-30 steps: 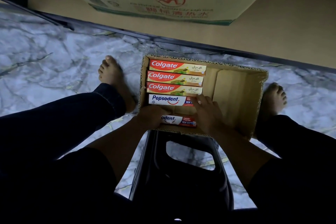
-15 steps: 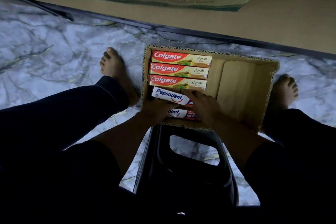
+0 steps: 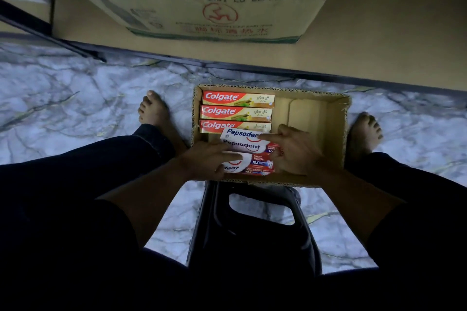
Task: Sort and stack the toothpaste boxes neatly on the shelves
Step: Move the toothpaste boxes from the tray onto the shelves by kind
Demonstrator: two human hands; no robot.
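The open carton [image 3: 334, 134] on the floor below the shelf [image 3: 391, 40] keeps its three Colgate boxes [image 3: 237, 111] in a row, while the Pepsodent boxes [image 3: 243, 145], flat beside them a second ago, are now bunched into a loose stack overlapping the nearest Colgate. The left hand [image 3: 209, 159] grips the stack's left end and the right hand [image 3: 298, 151] its right end, so one brand seems sorted out, ready to lift to the shelf.

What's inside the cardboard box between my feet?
Three Colgate boxes in a row; left hand and right hand hold Pepsodent boxes. Right half of the cardboard box is bare. Anything under the hands is covered.
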